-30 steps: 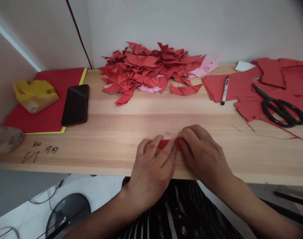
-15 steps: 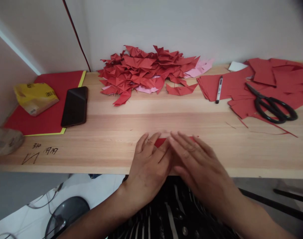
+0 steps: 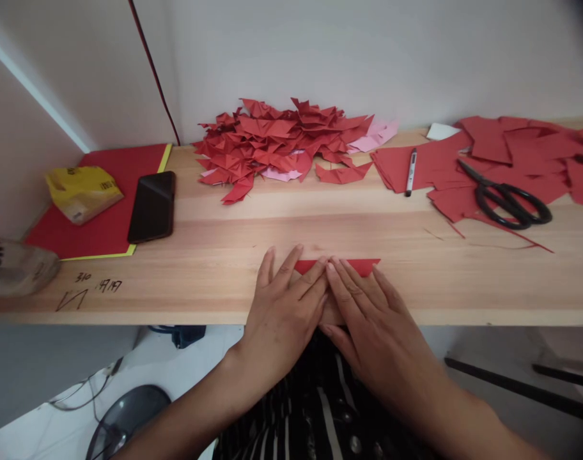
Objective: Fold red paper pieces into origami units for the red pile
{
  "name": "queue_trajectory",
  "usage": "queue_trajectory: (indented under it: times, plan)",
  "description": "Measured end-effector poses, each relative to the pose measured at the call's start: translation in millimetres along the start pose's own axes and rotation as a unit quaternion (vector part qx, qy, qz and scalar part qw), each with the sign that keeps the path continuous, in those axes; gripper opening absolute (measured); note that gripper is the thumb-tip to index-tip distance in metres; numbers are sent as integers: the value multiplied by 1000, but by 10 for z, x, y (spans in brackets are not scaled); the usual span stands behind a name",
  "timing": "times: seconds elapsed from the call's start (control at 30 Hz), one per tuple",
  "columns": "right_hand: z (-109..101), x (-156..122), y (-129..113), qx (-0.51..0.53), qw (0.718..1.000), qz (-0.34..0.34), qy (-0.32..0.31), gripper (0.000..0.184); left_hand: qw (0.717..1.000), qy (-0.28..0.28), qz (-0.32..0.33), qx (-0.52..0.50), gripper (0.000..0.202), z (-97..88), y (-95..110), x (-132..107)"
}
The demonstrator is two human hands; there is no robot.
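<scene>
A folded piece of red paper lies flat near the front edge of the wooden table, its straight top edge showing beyond my fingers. My left hand presses on its left part, fingers stretched out and spread. My right hand lies on its right part with the fingers extended, the fingertips of both hands meeting near the middle. The paper's lower part is hidden under my hands. Farther back rests a heap of folded red paper pieces, with some pink ones among them.
Flat red paper sheets spread at the back right, with black-handled scissors and a marker pen on them. At the left are a phone, a yellow packet on red sheets, and a clear bag.
My right hand has settled flat onto the paper, and more of the red top edge shows. The view has shifted slightly. The other items stay put.
</scene>
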State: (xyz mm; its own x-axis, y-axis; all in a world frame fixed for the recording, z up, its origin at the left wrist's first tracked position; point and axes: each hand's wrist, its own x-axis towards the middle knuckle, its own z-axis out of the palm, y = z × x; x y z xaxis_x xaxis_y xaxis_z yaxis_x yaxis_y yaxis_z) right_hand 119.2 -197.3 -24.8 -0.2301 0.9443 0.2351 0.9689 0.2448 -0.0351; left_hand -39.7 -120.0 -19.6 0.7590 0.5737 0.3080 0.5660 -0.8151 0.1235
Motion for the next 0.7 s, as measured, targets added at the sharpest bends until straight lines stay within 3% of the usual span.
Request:
queue_trajectory:
  times: [0.2,0.43,0.7]
  plan:
    - [18,-57,3,-4,1000,4,7,59,1000,-3,-2,7,43,8,7,-60]
    - [-44,-266,195,-31,999,36,27,55,1000,5,-10,17,37,41,31,-75]
    - [-57,-329,276,-38,998,36,31,50,999,14,-25,30,40,-70,-16,-246]
